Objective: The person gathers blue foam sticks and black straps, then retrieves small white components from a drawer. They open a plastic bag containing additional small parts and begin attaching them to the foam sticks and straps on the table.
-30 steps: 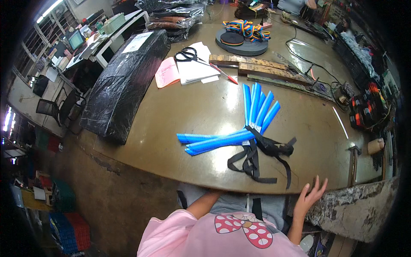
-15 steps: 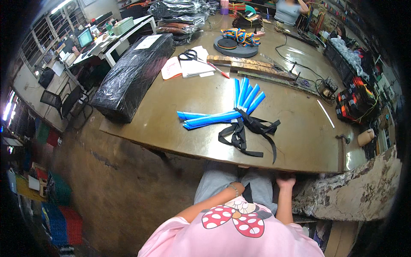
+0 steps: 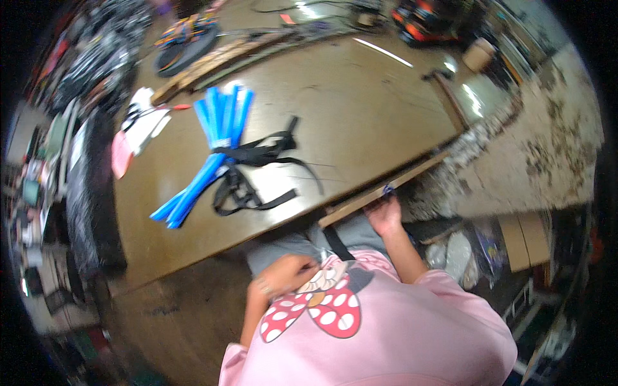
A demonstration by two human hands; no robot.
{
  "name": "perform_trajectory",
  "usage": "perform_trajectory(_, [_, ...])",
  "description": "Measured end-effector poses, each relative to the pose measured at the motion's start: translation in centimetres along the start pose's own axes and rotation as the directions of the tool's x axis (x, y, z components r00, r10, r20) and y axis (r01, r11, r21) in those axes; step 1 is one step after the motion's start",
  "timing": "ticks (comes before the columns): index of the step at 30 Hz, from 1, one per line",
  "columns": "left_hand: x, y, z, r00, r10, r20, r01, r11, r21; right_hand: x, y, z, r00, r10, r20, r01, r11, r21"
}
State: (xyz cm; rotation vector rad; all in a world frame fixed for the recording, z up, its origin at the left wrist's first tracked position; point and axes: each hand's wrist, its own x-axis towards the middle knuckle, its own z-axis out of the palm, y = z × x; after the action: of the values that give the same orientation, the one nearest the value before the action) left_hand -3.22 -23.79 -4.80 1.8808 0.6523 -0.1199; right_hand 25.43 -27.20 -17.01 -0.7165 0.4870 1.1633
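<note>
My right hand (image 3: 385, 215) is palm up at the table's near edge, fingers curled round a wooden drawer front (image 3: 393, 186) that juts out from under the tabletop. A small dark blue bit shows by its fingertips. My left hand (image 3: 290, 273) is bent against the front of my pink shirt, above my lap. Its fingertips are blurred and partly hidden, so what they hold, if anything, is unclear. A black strap (image 3: 336, 244) hangs by my lap near it. On the table lie a bundle of blue strips (image 3: 222, 119) and tangled black straps (image 3: 257, 151).
Paper sheets (image 3: 143, 122) and a red pen (image 3: 182, 107) lie at the left, near a long black-wrapped package (image 3: 96, 193). Wooden bars (image 3: 219, 61) stretch across the far side. A rough, broken slab (image 3: 515, 154) stands right of the table.
My view has swung right and tilted. The drawer front now sticks out from the table edge with my right hand at it. My left hand has lifted from my lap to my shirt.
</note>
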Motion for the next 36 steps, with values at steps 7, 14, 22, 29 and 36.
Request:
perform_trajectory(7, [1.2, 8.0, -3.3, 0.942, 0.221, -0.254, -0.265, 0.952, -0.153, -9.0, -3.0, -4.3, 0.992, -0.013, -0.129, -0.005, 0.990, -0.139])
perform_trajectory(14, [13.6, 6.8, 0.9, 0.866, 0.492, -0.093, -0.454, 0.849, 0.269, -13.4, -5.1, -1.1, 0.608, -0.740, 0.289, 0.639, 0.239, -0.731])
perform_trajectory(22, [15.6, 3.3, 0.1, 0.882, 0.429, -0.195, -0.303, 0.833, 0.463, -7.9, -12.1, 8.1, 0.715, 0.292, 0.636, 0.542, -0.806, -0.240])
perform_trajectory(29, [14.6, 4.6, 1.3, 0.937, 0.178, -0.301, 0.010, 0.846, 0.533, -5.4, -14.7, 8.3, 0.678, -0.034, 0.734, 0.429, -0.793, -0.433])
perform_trajectory(36, [15.2, 6.1, 2.1, 0.921, 0.304, -0.242, -0.103, 0.792, 0.602, -4.3, -14.4, 7.8, 0.698, -0.223, 0.681, 0.428, -0.633, -0.646])
